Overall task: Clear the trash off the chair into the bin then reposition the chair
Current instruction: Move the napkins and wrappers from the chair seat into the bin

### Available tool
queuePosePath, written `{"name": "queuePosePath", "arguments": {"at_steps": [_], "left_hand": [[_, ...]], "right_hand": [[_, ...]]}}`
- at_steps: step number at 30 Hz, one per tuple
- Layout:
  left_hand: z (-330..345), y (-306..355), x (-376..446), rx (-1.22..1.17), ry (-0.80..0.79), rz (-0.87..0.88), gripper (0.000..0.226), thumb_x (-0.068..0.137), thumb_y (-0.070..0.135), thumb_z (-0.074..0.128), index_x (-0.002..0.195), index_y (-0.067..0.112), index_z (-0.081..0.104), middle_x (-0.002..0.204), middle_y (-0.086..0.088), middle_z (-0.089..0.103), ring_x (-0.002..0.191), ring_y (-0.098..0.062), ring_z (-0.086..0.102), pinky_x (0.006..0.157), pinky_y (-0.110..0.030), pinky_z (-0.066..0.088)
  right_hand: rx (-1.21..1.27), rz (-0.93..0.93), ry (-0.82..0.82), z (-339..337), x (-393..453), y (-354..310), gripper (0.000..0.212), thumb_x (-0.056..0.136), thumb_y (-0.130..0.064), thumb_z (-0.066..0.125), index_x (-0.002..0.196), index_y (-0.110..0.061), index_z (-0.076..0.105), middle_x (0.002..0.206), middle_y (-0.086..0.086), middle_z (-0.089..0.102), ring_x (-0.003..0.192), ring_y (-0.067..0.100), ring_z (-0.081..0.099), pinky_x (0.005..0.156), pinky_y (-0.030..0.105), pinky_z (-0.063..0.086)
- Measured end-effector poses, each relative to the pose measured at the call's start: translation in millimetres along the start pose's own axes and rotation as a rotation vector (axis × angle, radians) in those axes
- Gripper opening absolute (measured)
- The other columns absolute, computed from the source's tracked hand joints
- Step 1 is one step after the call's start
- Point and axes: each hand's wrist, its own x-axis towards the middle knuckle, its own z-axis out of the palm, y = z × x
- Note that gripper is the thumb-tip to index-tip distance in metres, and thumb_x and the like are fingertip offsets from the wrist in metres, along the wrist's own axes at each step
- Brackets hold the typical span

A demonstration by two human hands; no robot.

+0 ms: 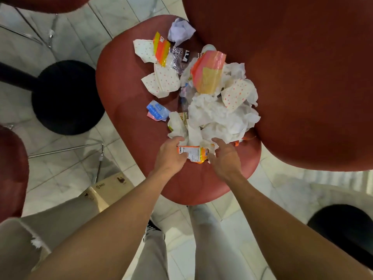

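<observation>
A red upholstered chair (125, 110) fills the middle of the head view, its seat strewn with trash. White crumpled tissues (220, 118) lie heaped on the right of the seat. Dotted napkins (161, 81), an orange wrapper (207, 73), a blue packet (156, 113) and a crumpled paper ball (180, 30) lie farther back. At the seat's near edge an orange snack wrapper (191, 154) sits between my hands. My left hand (171, 156) grips its left end. My right hand (224, 156) rests on its right end and the tissue, fingers curled.
A cardboard box (109, 188) stands on the tiled floor below left of the seat. A black round table base (66, 98) is at the left and another (347, 227) at lower right. Red chairs (12, 170) sit at the left edge.
</observation>
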Motion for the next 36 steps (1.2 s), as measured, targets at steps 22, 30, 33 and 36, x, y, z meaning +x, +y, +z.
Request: {"name": "queuePosePath", "arguments": {"at_steps": [22,30,33,36], "left_hand": [[-69,-31,-58,-0.128,0.130,-0.030,0.011,0.082,0.009,0.067,0.085,0.015,0.075,0.073,0.005,0.065,0.069,-0.008,0.059,0.071,-0.020,0.049],[-137,-115,-138,-0.197,0.286,-0.149,0.013,0.081,0.005,0.066,0.080,0.015,0.074,0.070,0.006,0.062,0.066,-0.007,0.055,0.069,-0.022,0.047],[-160,-163,-174,-0.238,0.348,-0.216,0.013,0.081,0.004,0.066,0.080,0.015,0.073,0.070,0.005,0.062,0.067,-0.011,0.056,0.069,-0.024,0.048],[-178,-211,-205,-0.276,0.401,-0.271,0.011,0.080,0.003,0.067,0.083,0.011,0.074,0.077,-0.004,0.068,0.070,-0.014,0.057,0.069,-0.022,0.044]], "right_hand": [[0.065,-0.134,0.068,13,-58,-72,0.028,0.089,-0.018,0.055,0.115,-0.023,0.064,0.092,0.003,0.068,0.089,0.023,0.064,0.079,0.040,0.053],[0.025,-0.301,-0.003,57,-128,-136,0.025,0.089,-0.015,0.055,0.110,-0.022,0.066,0.095,0.000,0.071,0.084,0.016,0.063,0.076,0.034,0.052],[-0.002,-0.372,-0.024,91,-161,-162,0.025,0.085,-0.016,0.053,0.102,-0.029,0.067,0.085,-0.004,0.072,0.077,0.019,0.067,0.074,0.040,0.056],[-0.040,-0.432,-0.053,123,-187,-186,0.026,0.084,-0.014,0.056,0.104,-0.026,0.069,0.088,0.001,0.072,0.081,0.023,0.066,0.076,0.037,0.054]]}}
